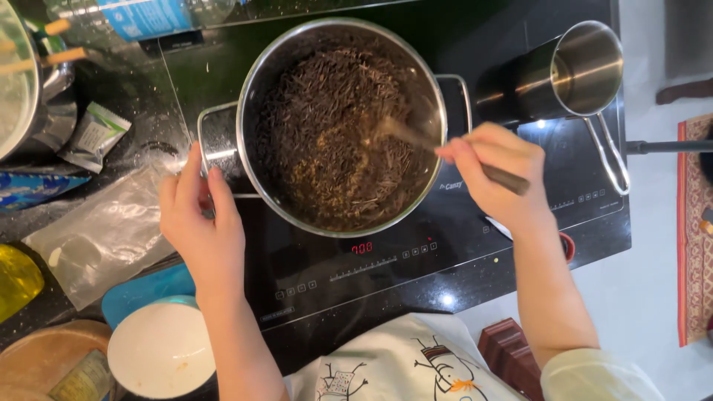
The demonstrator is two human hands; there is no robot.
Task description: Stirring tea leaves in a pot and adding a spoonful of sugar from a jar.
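A steel pot [252, 96] full of dark shredded food [327, 134] stands on a black induction cooktop [386, 267]. My left hand [199, 223] grips the pot's left wire handle [212, 122]. My right hand [499, 174] holds the dark handle of a spoon [405, 134] whose bowl is sunk in the food at the pot's right side. The spoon's tip is hidden among the shreds.
A small steel saucepan [583, 70] with a wire handle stands at the cooktop's right rear. Left of the cooktop lie a clear plastic bag [100, 238], a small foil packet [93, 137], a white bowl [160, 349] and a blue tray [141, 289]. Another pot [22, 89] sits at far left.
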